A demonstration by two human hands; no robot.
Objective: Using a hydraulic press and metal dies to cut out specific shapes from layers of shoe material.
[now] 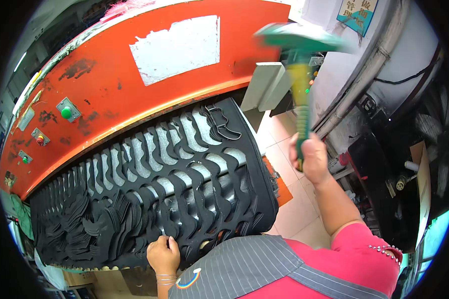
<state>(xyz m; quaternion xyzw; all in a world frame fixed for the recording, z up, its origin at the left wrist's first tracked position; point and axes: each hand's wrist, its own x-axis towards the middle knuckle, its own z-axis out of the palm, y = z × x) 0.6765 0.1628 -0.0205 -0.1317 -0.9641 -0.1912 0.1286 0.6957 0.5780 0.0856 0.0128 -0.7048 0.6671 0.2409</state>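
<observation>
Black sheet material [149, 199], cut through with rows of wavy slots, lying across the bed under the orange press head [149, 65]; loose black cut pieces [80, 219] heaped at the near left; a dark metal cutting die [223, 122] resting on the far right of the sheet. Left hand [163, 255] at the sheet's near edge, fingers curled and pinching a strip. Right hand [312, 157] clenched around a green and yellow hammer [300, 74], raised at the right, head blurred.

Hammer head [298, 40] motion-blurred, left hand [163, 255] fingers tucked under black cut sheet [174, 184]
</observation>
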